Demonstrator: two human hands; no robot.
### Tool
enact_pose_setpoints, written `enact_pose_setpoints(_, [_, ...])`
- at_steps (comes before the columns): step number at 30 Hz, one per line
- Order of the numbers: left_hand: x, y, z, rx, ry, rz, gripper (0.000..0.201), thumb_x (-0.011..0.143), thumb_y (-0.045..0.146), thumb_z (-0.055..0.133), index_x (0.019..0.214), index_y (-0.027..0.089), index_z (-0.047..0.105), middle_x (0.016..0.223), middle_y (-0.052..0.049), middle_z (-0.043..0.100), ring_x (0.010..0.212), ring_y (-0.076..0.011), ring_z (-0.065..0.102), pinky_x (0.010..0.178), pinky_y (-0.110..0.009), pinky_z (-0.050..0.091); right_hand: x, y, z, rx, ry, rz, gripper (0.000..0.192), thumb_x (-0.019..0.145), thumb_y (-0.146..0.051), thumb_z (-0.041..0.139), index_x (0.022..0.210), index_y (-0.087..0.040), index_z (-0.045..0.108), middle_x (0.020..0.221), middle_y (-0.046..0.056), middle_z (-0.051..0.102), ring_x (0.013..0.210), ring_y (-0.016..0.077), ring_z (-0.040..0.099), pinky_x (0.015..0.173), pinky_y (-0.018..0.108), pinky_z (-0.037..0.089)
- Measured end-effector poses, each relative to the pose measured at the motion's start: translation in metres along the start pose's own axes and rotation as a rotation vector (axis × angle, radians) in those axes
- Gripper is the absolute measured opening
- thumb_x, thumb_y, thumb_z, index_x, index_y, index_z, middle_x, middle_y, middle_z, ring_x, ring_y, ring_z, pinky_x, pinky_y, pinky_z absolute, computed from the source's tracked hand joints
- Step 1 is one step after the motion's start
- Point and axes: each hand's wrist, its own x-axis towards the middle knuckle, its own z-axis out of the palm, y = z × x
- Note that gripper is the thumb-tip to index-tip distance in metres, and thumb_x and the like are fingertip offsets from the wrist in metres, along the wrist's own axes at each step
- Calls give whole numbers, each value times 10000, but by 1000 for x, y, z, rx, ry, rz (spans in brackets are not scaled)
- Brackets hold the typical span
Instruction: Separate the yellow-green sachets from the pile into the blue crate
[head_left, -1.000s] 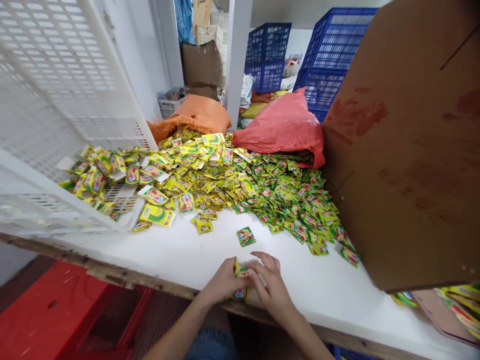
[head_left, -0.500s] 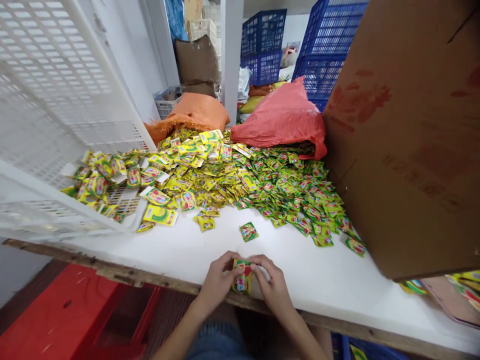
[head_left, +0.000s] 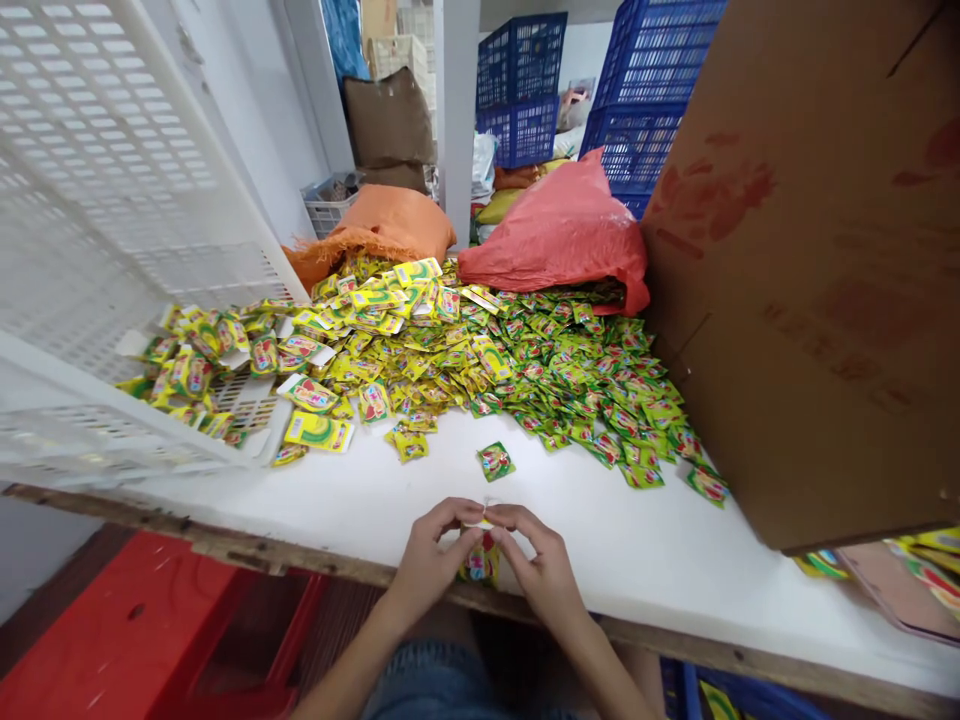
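Both hands (head_left: 484, 560) pinching one small packet (head_left: 480, 560) by its top edge. Probably light, crinkly, slippery; best gripped at corners.

Both forearms came in from the bottom edge, converging toward centre. Left hand (head_left: 429, 560) and right hand (head_left: 541, 568) sat knuckles-up, close together, thumbs and index fingertips nearly meeting in a pinch. Other fingers curled under. Wrists roughly level, left arm angled right, right arm angled left.
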Motion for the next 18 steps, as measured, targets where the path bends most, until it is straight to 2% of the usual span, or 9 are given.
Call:
enact_pose_setpoints(5, [0, 2, 4, -5, 80, -29, 155, 789, 268, 559, 857, 160, 645, 934, -74, 654, 912, -194, 589, 823, -291, 458, 0, -3, 3, -20, 64, 15, 180, 840, -276, 492, 899, -198, 643, 896, 56, 660, 863, 185, 600, 787, 311, 484])
enact_pose_setpoints(11, [6, 2, 7, 5, 137, -99, 174, 761, 306, 592, 808, 147, 646, 745, -39, 664, 726, -168, 597, 696, -255, 462, 10, -15, 2, -47, 71, 112, 192, 832, -314, 501, 816, -178, 637, 757, 29, 657, 714, 161, 592, 657, 247, 478])
enact_pose_setpoints(14, [7, -1, 5, -34, 131, -115, 184, 756, 315, 599, 808, 145, 649, 760, -42, 669, 735, -170, 595, 694, -256, 462, 7, -13, 2, -16, 70, 113, 192, 841, -316, 493, 829, -182, 630, 765, 22, 652, 735, 161, 598, 675, 244, 475])
enact_pose_setpoints(18, [3, -12, -2, -72, 108, -119, 182, 756, 298, 605, 825, 144, 674, 845, -64, 678, 817, -189, 599, 748, -274, 459, -5, 1, 10, 3, 86, 84, 192, 845, -303, 494, 916, -196, 636, 912, 46, 660, 893, 186, 596, 813, 297, 463])
